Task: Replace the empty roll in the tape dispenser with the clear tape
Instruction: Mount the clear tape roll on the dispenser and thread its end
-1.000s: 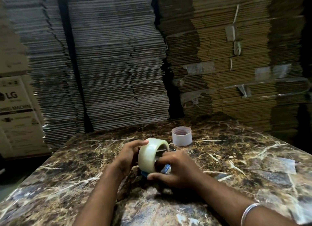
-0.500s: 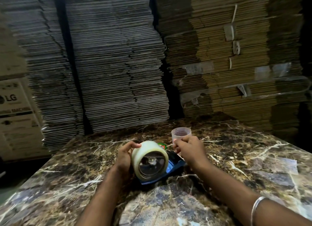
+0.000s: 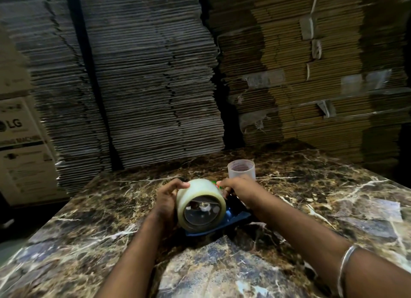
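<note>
A fat roll of clear tape sits on the hub of a blue tape dispenser that lies on the marble table. My left hand wraps around the roll's left side. My right hand reaches to the far end of the dispenser, fingers pinched at the roll's top right edge beside a small green and red label; what they pinch is too small to tell. The empty roll core, a pale translucent ring, stands upright just behind my right hand.
The dark veined marble table stretches right and toward me. Tall stacks of flattened cardboard rise right behind its far edge. A white printed carton stands at the left, beyond the table's left edge.
The roll turned its open side toward me and settled on the dispenser. My right hand left the roll's front, went to the far side near the empty core, then came back to the roll's top edge.
</note>
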`<action>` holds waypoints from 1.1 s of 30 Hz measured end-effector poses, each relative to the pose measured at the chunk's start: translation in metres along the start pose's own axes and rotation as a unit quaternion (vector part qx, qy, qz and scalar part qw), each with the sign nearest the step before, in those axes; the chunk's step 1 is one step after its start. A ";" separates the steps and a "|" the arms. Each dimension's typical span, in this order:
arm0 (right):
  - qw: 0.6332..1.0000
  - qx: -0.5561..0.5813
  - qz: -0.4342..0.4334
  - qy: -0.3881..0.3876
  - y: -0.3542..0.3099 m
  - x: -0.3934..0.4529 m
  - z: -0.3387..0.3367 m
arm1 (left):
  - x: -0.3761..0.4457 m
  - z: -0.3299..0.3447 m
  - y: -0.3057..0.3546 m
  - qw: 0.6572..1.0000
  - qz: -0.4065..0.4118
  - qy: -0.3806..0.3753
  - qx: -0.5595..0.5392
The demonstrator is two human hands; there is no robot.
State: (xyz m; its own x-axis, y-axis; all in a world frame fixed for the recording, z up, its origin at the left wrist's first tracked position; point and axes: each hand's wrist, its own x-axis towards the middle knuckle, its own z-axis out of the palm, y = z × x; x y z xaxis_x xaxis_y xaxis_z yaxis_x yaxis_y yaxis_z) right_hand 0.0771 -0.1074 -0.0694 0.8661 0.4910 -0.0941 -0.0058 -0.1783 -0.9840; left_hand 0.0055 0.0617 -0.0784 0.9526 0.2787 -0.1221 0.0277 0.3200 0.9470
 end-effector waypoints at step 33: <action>0.989 0.129 0.066 -0.030 -0.011 0.006 -0.010 | 0.001 -0.001 -0.002 0.999 0.025 -0.024 0.032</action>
State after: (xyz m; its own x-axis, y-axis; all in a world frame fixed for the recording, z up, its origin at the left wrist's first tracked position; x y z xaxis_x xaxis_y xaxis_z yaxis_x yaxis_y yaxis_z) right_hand 0.0874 -0.1116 -0.0579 0.8176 0.5298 -0.2253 -0.2508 -0.0245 -0.9677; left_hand 0.0065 0.0625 -0.0803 0.9667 0.2485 -0.0610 -0.0025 0.2478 0.9688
